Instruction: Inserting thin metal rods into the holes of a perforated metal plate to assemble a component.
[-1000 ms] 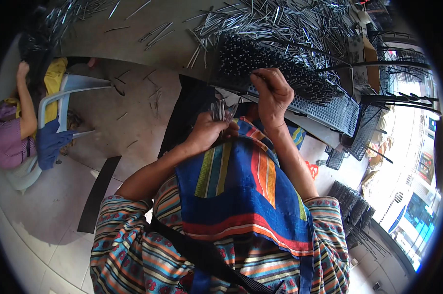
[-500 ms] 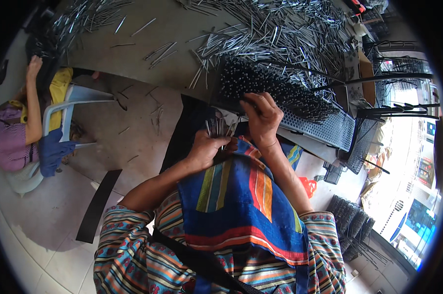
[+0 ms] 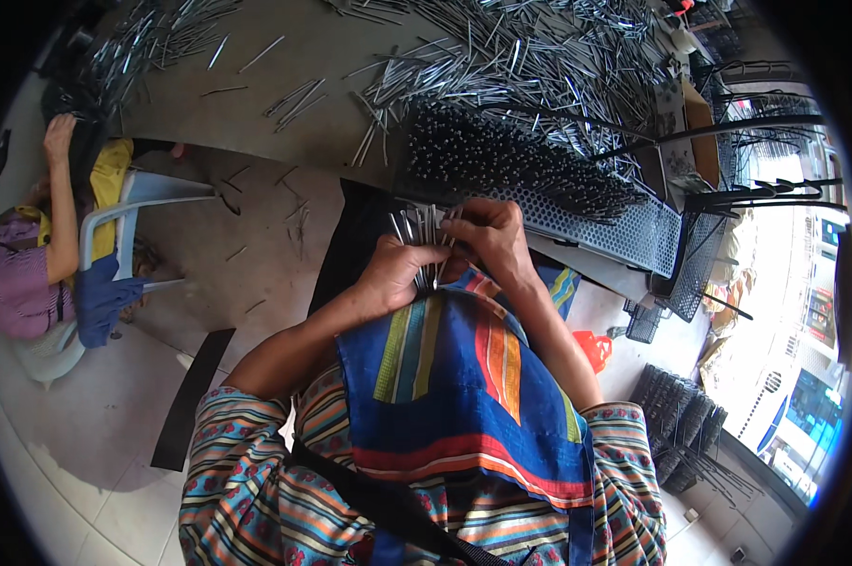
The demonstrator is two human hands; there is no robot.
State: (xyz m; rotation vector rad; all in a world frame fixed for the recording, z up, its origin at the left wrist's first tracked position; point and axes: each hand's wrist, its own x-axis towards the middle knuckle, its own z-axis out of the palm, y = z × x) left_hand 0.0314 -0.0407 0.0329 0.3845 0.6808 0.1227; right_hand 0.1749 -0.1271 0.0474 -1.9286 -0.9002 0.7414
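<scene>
A fanned bunch of thin metal rods (image 3: 416, 228) stands up out of my left hand (image 3: 386, 275), whose thumb lies across them. My right hand (image 3: 499, 243) is closed in a pinch at the right side of this bunch, its fingertips on the rods there; how many it grips is hidden. Just beyond my hands, many dark-tipped rods (image 3: 501, 156) are packed on end on a perforated metal tray (image 3: 647, 231). A blue striped apron (image 3: 445, 377) covers my lap below the bunch.
A large heap of loose rods (image 3: 548, 57) covers the far part of the table (image 3: 199, 113). At the left, a co-worker's arm (image 3: 63, 208) reaches up beside a light-blue plastic chair (image 3: 162, 186). Black wire racks (image 3: 671, 420) and a red bag (image 3: 593, 349) are at the right.
My right hand has come down and left from above the packed rods to the bunch in my left hand. The rods in the bunch now fan out wider.
</scene>
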